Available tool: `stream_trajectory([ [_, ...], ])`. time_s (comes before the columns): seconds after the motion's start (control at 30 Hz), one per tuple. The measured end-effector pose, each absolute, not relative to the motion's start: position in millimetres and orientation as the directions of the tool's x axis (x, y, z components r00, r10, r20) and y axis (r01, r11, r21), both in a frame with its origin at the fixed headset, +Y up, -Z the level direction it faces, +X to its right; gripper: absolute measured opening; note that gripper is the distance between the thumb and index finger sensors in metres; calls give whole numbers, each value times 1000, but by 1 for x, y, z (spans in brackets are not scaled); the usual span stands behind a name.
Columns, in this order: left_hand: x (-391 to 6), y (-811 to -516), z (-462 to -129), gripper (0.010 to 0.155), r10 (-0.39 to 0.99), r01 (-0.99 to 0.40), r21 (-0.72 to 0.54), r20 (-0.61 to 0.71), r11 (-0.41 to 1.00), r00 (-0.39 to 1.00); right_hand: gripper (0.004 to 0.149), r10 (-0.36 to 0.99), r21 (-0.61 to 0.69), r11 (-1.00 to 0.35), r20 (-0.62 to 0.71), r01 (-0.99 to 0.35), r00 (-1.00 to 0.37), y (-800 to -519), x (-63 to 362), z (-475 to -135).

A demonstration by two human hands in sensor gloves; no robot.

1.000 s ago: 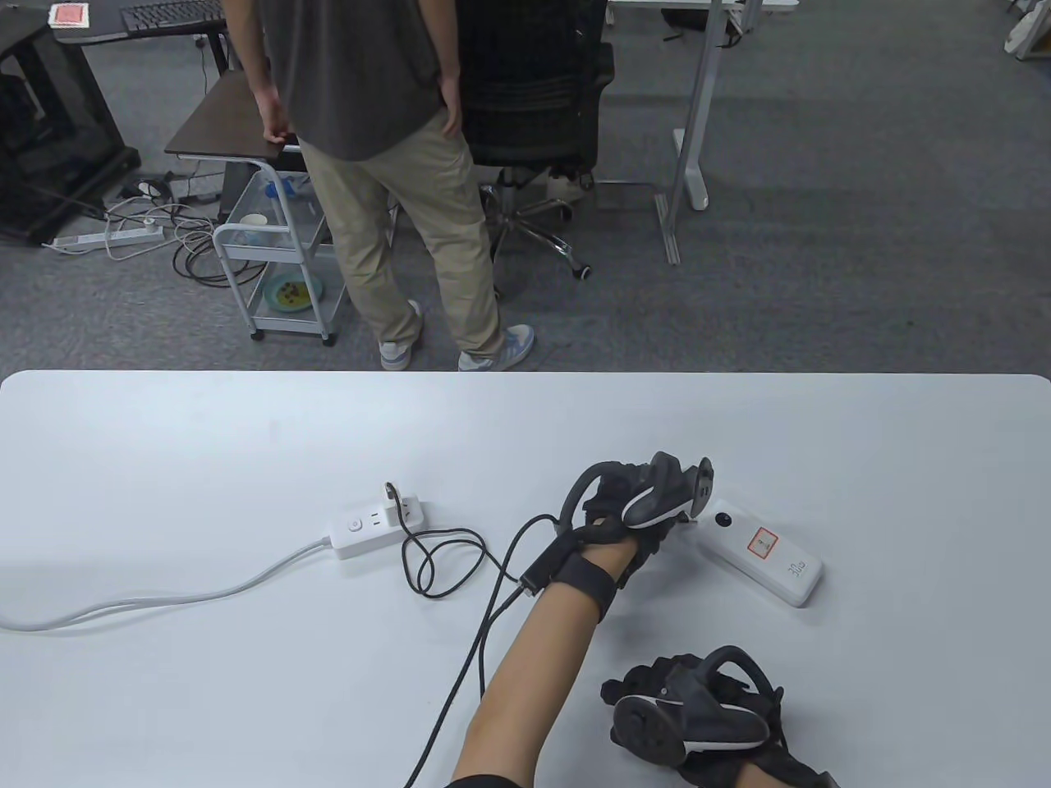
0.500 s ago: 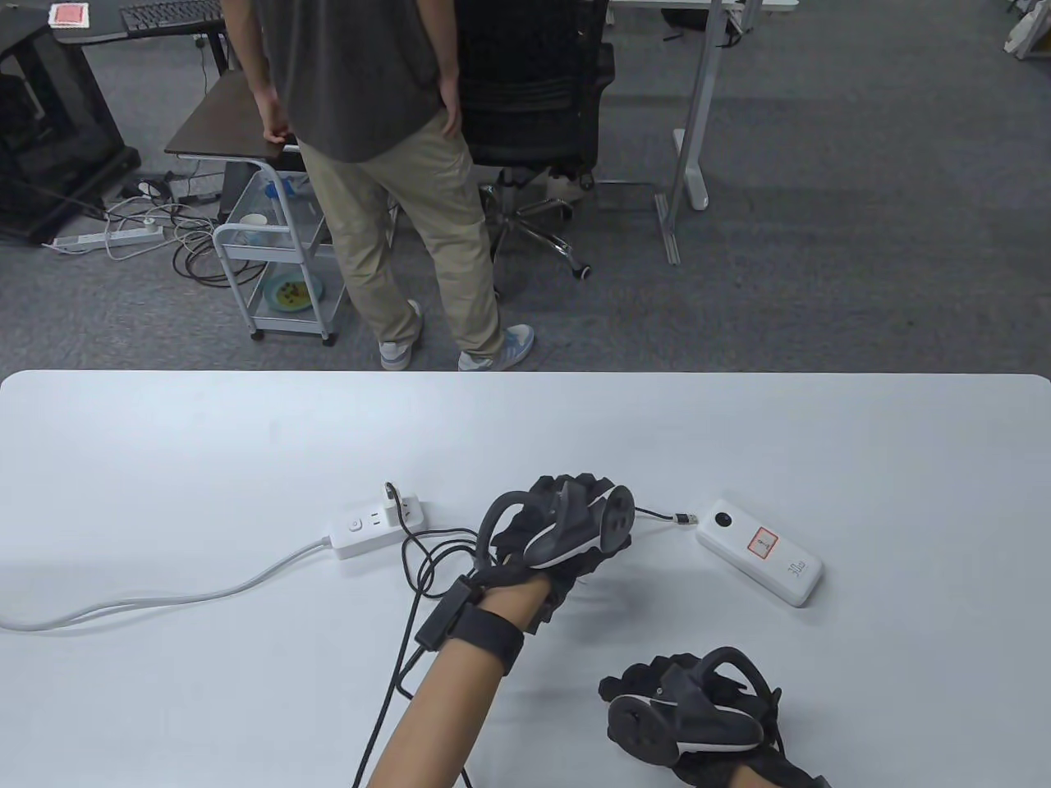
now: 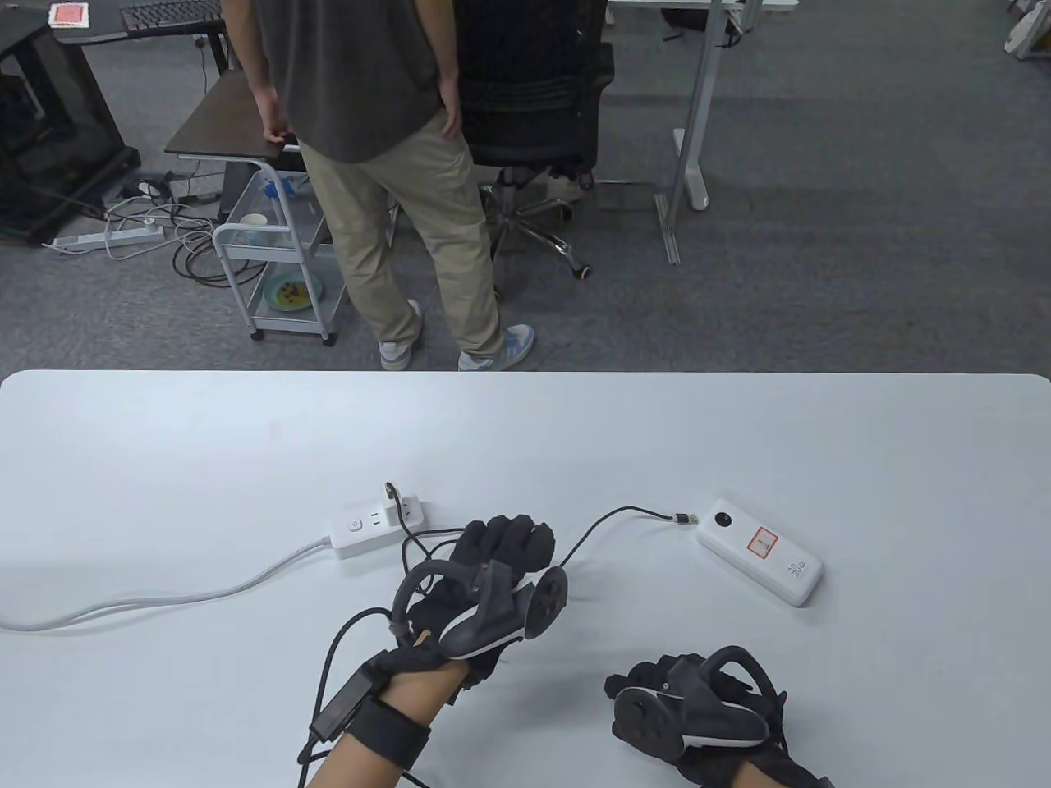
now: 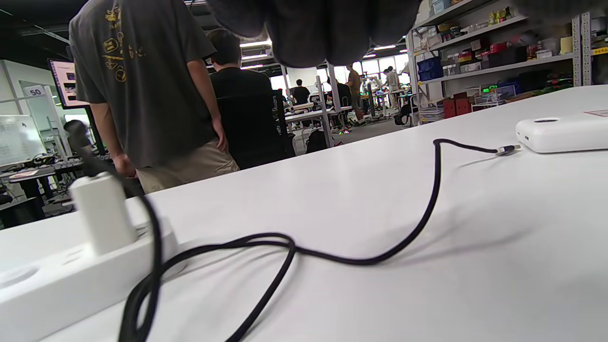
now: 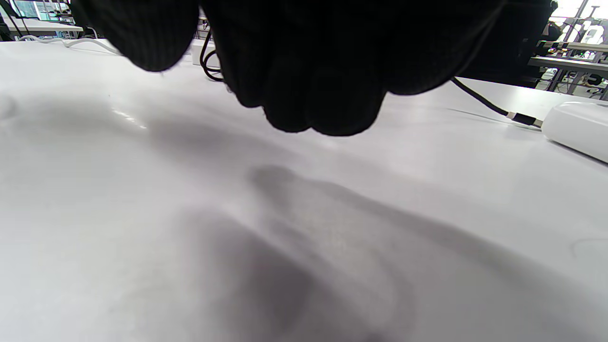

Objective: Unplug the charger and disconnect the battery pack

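Observation:
The white battery pack [image 3: 759,552] lies at the right of the table. The black cable's USB plug [image 3: 683,518] lies on the table just left of it, pulled out and apart from it. The cable [image 3: 591,529] loops back to the white charger [image 3: 408,510], which sits plugged into the white power strip [image 3: 365,529]. My left hand [image 3: 509,533] hovers over the cable loops near the strip, fingers extended, holding nothing. My right hand [image 3: 636,685] rests curled and empty at the front. The left wrist view shows the charger [image 4: 102,216], plug [image 4: 507,150] and pack [image 4: 563,134].
The strip's white cord [image 3: 148,603] runs off the table's left edge. A person [image 3: 369,164] stands beyond the table's far edge beside a black office chair [image 3: 534,107] and a small cart [image 3: 279,263].
My left hand has drawn back from the battery pack to the left and nearer me. The USB plug came out of the pack and now lies free on the table. The right hand stayed put.

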State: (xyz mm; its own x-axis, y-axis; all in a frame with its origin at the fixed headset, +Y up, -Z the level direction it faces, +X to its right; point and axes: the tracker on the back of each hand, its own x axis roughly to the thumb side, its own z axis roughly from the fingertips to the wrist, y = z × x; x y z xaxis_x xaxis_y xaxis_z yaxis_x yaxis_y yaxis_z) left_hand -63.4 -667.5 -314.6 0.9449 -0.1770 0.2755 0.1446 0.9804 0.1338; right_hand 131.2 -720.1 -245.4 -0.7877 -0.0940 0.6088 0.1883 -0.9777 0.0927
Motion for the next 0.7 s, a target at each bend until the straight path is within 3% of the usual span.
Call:
stream_trajectory([
  [0.23,-86,-689,-292,79,-216,194,114,227,974,950,57,-66,113,-979,601,167,-797,-721,133,-246],
  [0.5,-100,-710,-270,76,-269,228,198,217,953,938,57,-73,98,-981,606,166,-792,-722,131,-245],
  [0.63,-101,-718,-255,76,-237,195,202,210,960,948,59,-111,-137,-990,571,39,-814,-716,133,-245],
  [0.7,-100,-718,-252,76,-246,205,200,212,958,946,60,-93,-131,-991,539,26,-837,-715,134,-246],
])
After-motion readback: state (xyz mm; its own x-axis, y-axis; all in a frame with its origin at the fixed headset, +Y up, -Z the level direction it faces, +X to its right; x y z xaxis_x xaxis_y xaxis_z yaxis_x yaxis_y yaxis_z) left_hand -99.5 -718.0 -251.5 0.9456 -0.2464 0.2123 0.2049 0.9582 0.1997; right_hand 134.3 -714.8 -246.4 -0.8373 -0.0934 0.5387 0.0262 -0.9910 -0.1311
